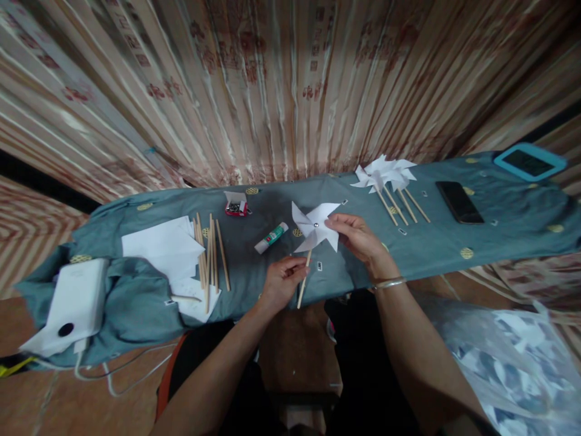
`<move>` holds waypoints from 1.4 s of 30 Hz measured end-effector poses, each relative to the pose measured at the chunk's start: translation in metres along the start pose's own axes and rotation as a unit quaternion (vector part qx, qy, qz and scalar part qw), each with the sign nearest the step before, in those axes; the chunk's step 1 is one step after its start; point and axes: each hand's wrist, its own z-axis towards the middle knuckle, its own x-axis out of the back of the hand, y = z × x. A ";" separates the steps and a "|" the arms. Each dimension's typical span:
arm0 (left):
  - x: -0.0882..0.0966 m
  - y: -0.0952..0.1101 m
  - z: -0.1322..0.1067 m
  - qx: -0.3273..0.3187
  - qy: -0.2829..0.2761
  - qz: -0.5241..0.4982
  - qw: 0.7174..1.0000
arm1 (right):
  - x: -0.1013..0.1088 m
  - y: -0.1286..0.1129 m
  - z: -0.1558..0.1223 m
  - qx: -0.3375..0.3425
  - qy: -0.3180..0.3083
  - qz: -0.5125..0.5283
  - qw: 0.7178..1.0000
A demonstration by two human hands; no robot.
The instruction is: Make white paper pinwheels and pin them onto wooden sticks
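White paper folded into pointed blades makes up the pinwheel (316,227), pinned at its centre by a small silvery head and mounted on a thin wooden stick (304,281) above the blue-grey cloth (454,242). The left hand (282,281) pinches the stick near its middle, fingers curled closed around it. The right hand (358,237) grips one blade tip between thumb and fingers (three finished pinwheels (385,175) lie further right).

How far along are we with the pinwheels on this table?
Done: a few finished pinwheels lie at the far right of the cloth. In hand: one more pinwheel, already pinned; the left hand grips its stick and the right hand pinches a blade. Left: loose sticks and paper sheets wait unused, so likely several more.
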 end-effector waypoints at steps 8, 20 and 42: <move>0.000 -0.003 0.001 -0.006 0.008 -0.001 1.000 | -0.002 0.001 -0.002 -0.018 -0.005 -0.018 1.000; 0.002 0.003 0.001 -0.016 0.025 0.010 1.000 | -0.012 0.006 -0.002 -0.009 -0.028 -0.034 0.999; 0.003 0.001 -0.001 0.004 -0.001 -0.015 1.000 | 0.005 0.008 0.004 -0.005 0.035 0.040 0.999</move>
